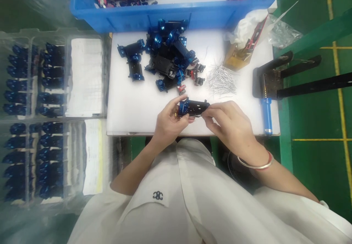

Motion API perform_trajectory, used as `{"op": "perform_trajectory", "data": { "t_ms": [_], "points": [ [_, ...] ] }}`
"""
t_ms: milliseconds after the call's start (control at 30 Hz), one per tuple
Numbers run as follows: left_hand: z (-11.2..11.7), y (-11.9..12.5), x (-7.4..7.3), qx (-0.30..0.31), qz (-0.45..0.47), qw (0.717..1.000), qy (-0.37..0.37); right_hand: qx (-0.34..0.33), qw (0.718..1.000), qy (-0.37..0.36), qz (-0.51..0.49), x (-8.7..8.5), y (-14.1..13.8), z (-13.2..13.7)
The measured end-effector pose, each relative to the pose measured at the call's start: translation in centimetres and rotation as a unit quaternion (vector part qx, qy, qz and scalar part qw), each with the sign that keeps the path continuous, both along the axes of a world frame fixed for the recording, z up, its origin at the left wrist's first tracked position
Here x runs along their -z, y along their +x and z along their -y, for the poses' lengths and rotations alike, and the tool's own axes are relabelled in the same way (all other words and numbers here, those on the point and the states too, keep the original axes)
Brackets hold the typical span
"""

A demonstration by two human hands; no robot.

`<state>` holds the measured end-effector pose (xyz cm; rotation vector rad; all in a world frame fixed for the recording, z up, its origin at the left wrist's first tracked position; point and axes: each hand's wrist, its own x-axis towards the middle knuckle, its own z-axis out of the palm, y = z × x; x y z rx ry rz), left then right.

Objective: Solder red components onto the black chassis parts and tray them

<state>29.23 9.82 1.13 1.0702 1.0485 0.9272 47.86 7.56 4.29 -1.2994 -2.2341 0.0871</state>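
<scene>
My left hand (171,121) holds a black-and-blue plastic part (194,108), which looks like a toy car chassis, by its blue left end. At the other end, the bent fingers of my right hand (227,123) are closed against the black edge. Whether something small sits between those fingertips is hidden. Just beyond the hands lies a heap of similar black-and-blue chassis (165,59). Small red-and-metal pieces (181,89) rest along its near right side. To their right is a loose pile of thin silver metal pins (222,78).
A blue bin (170,15) with red-and-metal pieces stands at the back. On the right are a yellowish box (238,57) and a black tool with a blue handle (266,115). Clear trays (66,79) with rows of blue-black parts and papers lie left.
</scene>
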Motion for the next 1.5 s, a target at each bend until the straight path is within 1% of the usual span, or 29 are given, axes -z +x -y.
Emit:
{"op": "perform_trajectory", "data": {
  "t_ms": [100,200,400,533,667,767,867,1133,1367,1500],
  "points": [
    [0.3,-0.1,0.0,0.01,0.012,1.0,0.004,-0.042,0.998,0.045,0.014,-0.1,0.4,0.1],
    [0.6,-0.1,0.0,0.012,0.016,0.999,0.034,-0.076,0.995,0.06,0.023,-0.1,0.8,0.4],
    [1.3,-0.6,-0.1,0.019,-0.014,0.991,0.132,-0.114,0.99,0.069,0.04,-0.6,1.2,0.7],
    [1.6,-0.7,-0.2,0.011,-0.048,0.983,0.175,-0.118,0.989,0.077,0.04,-1.0,1.1,0.7],
    [1.7,-0.6,-0.5,0.001,-0.087,0.98,0.177,-0.127,0.988,0.083,0.042,-1.1,1.0,0.6],
    [1.7,-0.5,-0.5,-0.006,-0.097,0.98,0.172,-0.128,0.988,0.067,0.05,-1.1,1.1,0.6],
    [1.7,-0.6,-0.4,-0.007,-0.094,0.981,0.17,-0.132,0.988,0.06,0.05,-0.9,1.1,0.6],
    [1.5,-0.6,-0.3,-0.001,-0.076,0.98,0.183,-0.148,0.985,0.069,0.046,-1.0,1.0,0.3],
    [1.4,-0.7,0.1,0.007,-0.092,0.984,0.155,-0.136,0.989,0.046,0.038,-0.5,1.0,0.3],
    [1.4,-0.7,0.3,0.004,-0.082,0.985,0.149,-0.144,0.988,0.042,0.035,-0.4,1.0,0.1]
  ]
}}
